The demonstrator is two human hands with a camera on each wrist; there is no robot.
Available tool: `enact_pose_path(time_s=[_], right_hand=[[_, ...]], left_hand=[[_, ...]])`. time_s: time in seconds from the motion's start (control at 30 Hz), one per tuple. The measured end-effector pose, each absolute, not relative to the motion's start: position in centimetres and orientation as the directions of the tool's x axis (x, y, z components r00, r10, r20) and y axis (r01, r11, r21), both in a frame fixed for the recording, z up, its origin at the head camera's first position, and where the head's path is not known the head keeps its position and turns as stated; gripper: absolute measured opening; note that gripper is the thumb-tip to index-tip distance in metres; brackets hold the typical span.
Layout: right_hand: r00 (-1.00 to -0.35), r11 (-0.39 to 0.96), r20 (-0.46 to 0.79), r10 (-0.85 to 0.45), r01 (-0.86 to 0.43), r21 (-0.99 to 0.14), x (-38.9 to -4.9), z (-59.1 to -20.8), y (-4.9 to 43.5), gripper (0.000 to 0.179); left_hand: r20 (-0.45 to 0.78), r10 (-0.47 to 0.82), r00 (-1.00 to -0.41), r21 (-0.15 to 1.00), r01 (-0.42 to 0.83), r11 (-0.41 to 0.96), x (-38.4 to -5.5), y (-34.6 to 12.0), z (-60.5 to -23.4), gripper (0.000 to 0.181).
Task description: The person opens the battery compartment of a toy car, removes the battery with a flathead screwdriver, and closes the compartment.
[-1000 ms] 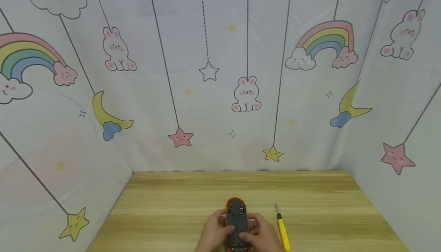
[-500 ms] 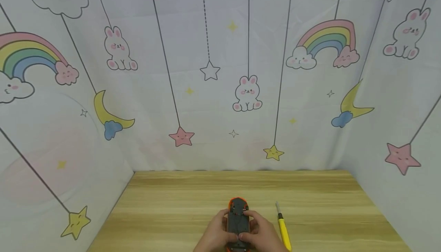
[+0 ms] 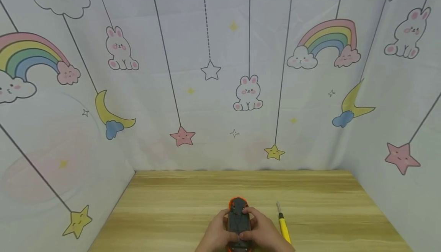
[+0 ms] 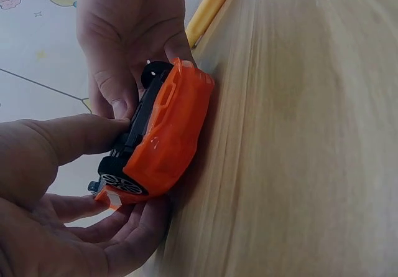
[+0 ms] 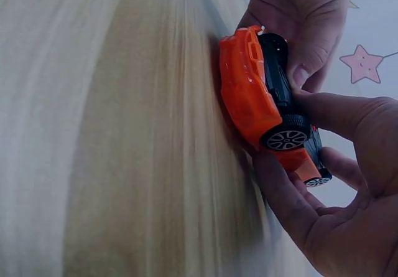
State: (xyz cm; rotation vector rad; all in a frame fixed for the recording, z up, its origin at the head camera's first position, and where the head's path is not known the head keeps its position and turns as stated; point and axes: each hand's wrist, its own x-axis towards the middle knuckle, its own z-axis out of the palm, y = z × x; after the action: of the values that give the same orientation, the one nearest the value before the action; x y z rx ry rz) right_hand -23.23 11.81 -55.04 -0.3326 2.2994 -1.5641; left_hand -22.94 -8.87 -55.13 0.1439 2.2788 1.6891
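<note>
Right, we have an orange toy car [image 3: 239, 223] belly-up at the near side of the desk [image 3: 162, 206], and both hands are on it! From the head view we see its black underside facing up at us, orange bodywork peeping out at the far and near ends. On the left flank, the left-hand grip [image 3: 217, 232] pinches the car, thumb on the underside, fingers curled round the bodywork. Over on the right flank, the right-hand grip [image 3: 264, 231] pinches it too, forefinger reaching toward the far end. And look, the two thumb tips lie near each other across the underside! Our left wrist view gives us the orange shell and a black wheel [image 4: 121, 180] with silver spokes; our right wrist view catches another spoked wheel [image 5: 286, 140]. Whether the shell touches the wood, we cannot tell. Just beside the right-hand grip lies a screwdriver [image 3: 283, 227], yellow handle toward us, metal shaft pointing away. Beyond the desk we spot a pale backdrop [image 3: 206, 103], printed with rabbits, rainbows and stars
</note>
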Motion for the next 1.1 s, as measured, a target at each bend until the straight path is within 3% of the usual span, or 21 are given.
enact_pose_path(time_s=[0.4, 0.6, 0.73, 1.1], right_hand=[[-0.930, 0.374, -0.079, -0.359, -0.066, -0.925, -23.55, -55.49, 12.00, 0.066], [-0.967, 0.464, 0.051, -0.250, -0.166, -0.870, -23.63, -55.49, 11.63, 0.041], [-0.972, 0.452, 0.109, -0.209, -0.195, -0.870, -23.72, -55.34, 11.49, 0.025], [-0.966, 0.386, 0.155, -0.209, -0.227, -0.894, -24.21, -54.56, 11.78, 0.017]], left_hand=[[-0.264, 0.241, -0.934, 0.944, -0.200, 0.261, -22.51, -8.59, -55.37, 0.085], [-0.229, 0.241, -0.943, 0.955, -0.169, 0.245, -22.42, -8.59, -55.04, 0.087], [-0.199, 0.234, -0.952, 0.957, -0.137, 0.257, -22.46, -8.66, -55.04, 0.088], [-0.173, 0.216, -0.961, 0.951, -0.106, 0.291, -22.74, -8.62, -54.90, 0.087]])
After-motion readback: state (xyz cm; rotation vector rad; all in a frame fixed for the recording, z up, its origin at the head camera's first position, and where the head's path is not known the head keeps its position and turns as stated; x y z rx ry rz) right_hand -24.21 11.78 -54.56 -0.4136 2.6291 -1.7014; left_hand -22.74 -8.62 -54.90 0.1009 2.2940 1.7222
